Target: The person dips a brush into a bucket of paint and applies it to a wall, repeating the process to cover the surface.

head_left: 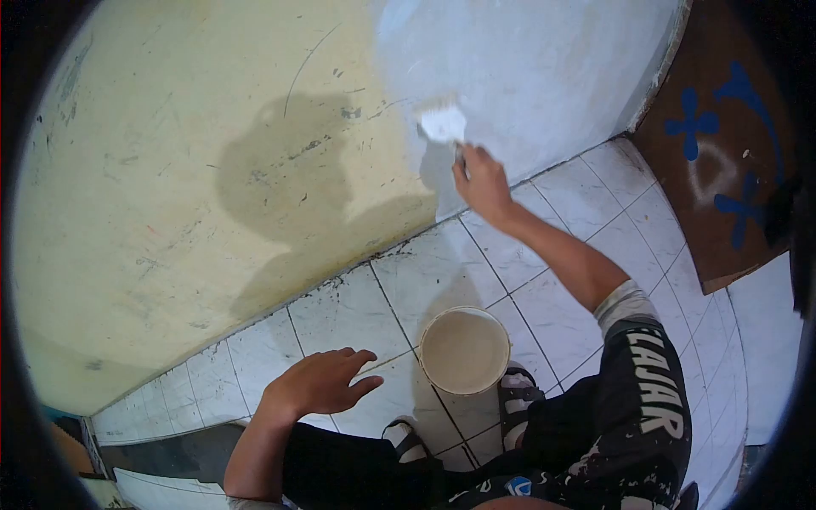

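Paintbrush lies bristles-flat on the wall at the edge of the fresh white patch, its handle gripped in the right hand. Left hand rests open at the knee, fingers spread, likely for balance. The paint bucket sits on the tiled floor between the feet, within easy reach.

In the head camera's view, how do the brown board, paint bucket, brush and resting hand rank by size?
1. The brown board, largest, though partly cut off.
2. The paint bucket and the left hand: about alike; the hand sits nearer the camera, so no ranking.
3. The brush, smallest.
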Demonstrator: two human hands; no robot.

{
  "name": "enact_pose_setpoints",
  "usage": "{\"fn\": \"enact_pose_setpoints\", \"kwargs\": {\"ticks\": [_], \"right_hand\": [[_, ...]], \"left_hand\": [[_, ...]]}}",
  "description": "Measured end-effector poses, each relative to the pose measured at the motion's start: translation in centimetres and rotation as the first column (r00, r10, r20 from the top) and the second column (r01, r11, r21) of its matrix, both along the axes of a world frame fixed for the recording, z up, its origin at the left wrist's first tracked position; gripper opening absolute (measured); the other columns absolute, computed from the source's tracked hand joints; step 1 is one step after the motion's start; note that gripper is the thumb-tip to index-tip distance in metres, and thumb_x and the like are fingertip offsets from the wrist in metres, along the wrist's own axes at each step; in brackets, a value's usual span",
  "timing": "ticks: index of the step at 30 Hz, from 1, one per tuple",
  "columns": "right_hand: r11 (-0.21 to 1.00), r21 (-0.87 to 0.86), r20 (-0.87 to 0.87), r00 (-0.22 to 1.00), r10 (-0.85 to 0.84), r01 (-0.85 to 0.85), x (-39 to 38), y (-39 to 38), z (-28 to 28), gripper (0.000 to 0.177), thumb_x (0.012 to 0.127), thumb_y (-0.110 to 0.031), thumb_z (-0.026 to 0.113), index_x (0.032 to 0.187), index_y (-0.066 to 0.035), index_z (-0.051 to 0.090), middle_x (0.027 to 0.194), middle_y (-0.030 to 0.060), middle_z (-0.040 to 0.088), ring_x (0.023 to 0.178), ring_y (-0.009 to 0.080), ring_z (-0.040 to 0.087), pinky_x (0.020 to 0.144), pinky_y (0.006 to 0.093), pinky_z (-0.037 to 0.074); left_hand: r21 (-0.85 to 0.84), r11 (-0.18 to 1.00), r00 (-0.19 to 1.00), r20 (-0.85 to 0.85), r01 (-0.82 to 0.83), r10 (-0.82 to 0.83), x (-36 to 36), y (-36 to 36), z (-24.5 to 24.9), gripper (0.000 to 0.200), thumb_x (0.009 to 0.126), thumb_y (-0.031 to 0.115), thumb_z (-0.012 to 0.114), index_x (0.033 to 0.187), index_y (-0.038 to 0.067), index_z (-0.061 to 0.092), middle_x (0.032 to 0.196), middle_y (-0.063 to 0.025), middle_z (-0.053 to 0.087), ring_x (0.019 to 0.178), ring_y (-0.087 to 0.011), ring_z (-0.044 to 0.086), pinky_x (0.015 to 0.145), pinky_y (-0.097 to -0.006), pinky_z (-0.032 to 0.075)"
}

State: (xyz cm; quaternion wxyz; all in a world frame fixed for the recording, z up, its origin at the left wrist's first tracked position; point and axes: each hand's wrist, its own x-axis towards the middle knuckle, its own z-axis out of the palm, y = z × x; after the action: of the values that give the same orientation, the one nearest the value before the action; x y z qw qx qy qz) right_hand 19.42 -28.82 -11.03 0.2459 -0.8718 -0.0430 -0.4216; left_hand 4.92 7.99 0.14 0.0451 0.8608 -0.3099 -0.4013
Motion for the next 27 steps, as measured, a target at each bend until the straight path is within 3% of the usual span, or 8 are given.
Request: {"fn": "enact_pose_setpoints", "kwargs": {"ticks": [6, 11, 12, 14, 17, 19, 23, 27], "right_hand": [[0.997, -0.022, -0.511, 0.858, 0.053, -0.075, -2.4, -1.4, -5.7, 0.021, 0.089, -0.012, 0.063, 0.107, -0.002, 0.058, 0.084, 0.0252, 0.067, 0.077, 0.0468, 0.067, 0.071, 0.0551, 0.055], [0.993, 0.082, -0.456, 0.889, -0.036, 0.083, -3.6, -5.3, 0.3, 0.021, 0.088, -0.016, 0.068, 0.102, -0.003, 0.060, 0.080, 0.0240, 0.068, 0.081, 0.0453, 0.068, 0.073, 0.0538, 0.055], [0.993, 0.089, -0.379, 0.925, -0.035, 0.074, -3.7, -6.5, 2.0, 0.022, 0.088, -0.016, 0.068, 0.104, -0.002, 0.061, 0.080, 0.0237, 0.068, 0.080, 0.0453, 0.068, 0.072, 0.0533, 0.054], [0.999, 0.026, 0.085, 0.996, -0.033, 0.031, -3.3, -8.4, 5.8, 0.022, 0.090, -0.015, 0.068, 0.103, 0.001, 0.061, 0.079, 0.0243, 0.067, 0.077, 0.0449, 0.067, 0.067, 0.0501, 0.053], [0.978, 0.111, 0.139, 0.972, -0.190, 0.175, -2.8, -9.0, 18.5, 0.026, 0.090, -0.020, 0.068, 0.104, 0.001, 0.061, 0.081, 0.0267, 0.067, 0.078, 0.0474, 0.066, 0.067, 0.0482, 0.052], [0.987, 0.111, 0.265, 0.953, -0.146, 0.120, -0.7, -10.4, 21.2, 0.028, 0.092, -0.019, 0.067, 0.109, 0.003, 0.063, 0.079, 0.0231, 0.067, 0.068, 0.0368, 0.065, 0.066, 0.0419, 0.052], [0.995, 0.070, 0.225, 0.970, -0.088, 0.074, 1.3, -11.8, 18.6, 0.030, 0.091, -0.019, 0.068, 0.111, 0.002, 0.063, 0.079, 0.0244, 0.065, 0.068, 0.0375, 0.064, 0.066, 0.0422, 0.052], [0.989, 0.084, -0.056, 0.992, -0.114, 0.118, -0.2, -11.3, 10.6, 0.035, 0.090, -0.017, 0.069, 0.118, 0.002, 0.061, 0.081, 0.0285, 0.066, 0.074, 0.0431, 0.068, 0.067, 0.0458, 0.053]], "left_hand": [[0.014, 1.000, 1.000, -0.019, 0.006, -0.006, 0.1, -0.1, -0.3, 0.058, 0.105, 0.053, 0.051, 0.144, 0.010, 0.053, 0.130, -0.0192, 0.064, 0.116, -0.0368, 0.064, 0.100, -0.0439, 0.051], [-0.020, 0.999, 1.000, 0.010, 0.025, -0.025, -0.4, -0.5, 0.5, 0.057, 0.106, 0.051, 0.048, 0.142, 0.008, 0.055, 0.126, -0.0211, 0.066, 0.115, -0.0398, 0.064, 0.100, -0.0464, 0.050], [-0.004, 1.000, 1.000, -0.004, 0.028, -0.028, -0.5, -0.6, 0.7, 0.058, 0.106, 0.052, 0.048, 0.143, 0.008, 0.054, 0.129, -0.0200, 0.065, 0.117, -0.0384, 0.064, 0.101, -0.0456, 0.050], [0.010, 1.000, 0.999, -0.031, 0.028, -0.027, -0.6, -0.3, 0.4, 0.058, 0.106, 0.052, 0.049, 0.145, 0.010, 0.053, 0.131, -0.0188, 0.065, 0.118, -0.0369, 0.064, 0.102, -0.0450, 0.050], [0.039, 0.999, 1.000, -0.017, 0.021, -0.020, -0.5, -0.4, 0.4, 0.057, 0.106, 0.052, 0.049, 0.145, 0.011, 0.053, 0.130, -0.0185, 0.065, 0.117, -0.0367, 0.064, 0.102, -0.0448, 0.050], [0.042, 0.999, 1.000, -0.009, 0.017, -0.016, -0.3, -0.6, 0.3, 0.057, 0.105, 0.053, 0.050, 0.145, 0.011, 0.053, 0.131, -0.0184, 0.065, 0.117, -0.0365, 0.064, 0.102, -0.0446, 0.050], [0.063, 0.998, 1.000, -0.021, -0.005, 0.007, -0.5, -1.2, 1.1, 0.058, 0.105, 0.053, 0.050, 0.145, 0.011, 0.053, 0.131, -0.0183, 0.065, 0.118, -0.0362, 0.064, 0.102, -0.0438, 0.050], [0.070, 0.998, 1.000, -0.010, -0.002, 0.002, -1.1, -1.1, 1.1, 0.058, 0.105, 0.053, 0.051, 0.144, 0.011, 0.054, 0.130, -0.0190, 0.065, 0.117, -0.0363, 0.064, 0.101, -0.0439, 0.051]]}}
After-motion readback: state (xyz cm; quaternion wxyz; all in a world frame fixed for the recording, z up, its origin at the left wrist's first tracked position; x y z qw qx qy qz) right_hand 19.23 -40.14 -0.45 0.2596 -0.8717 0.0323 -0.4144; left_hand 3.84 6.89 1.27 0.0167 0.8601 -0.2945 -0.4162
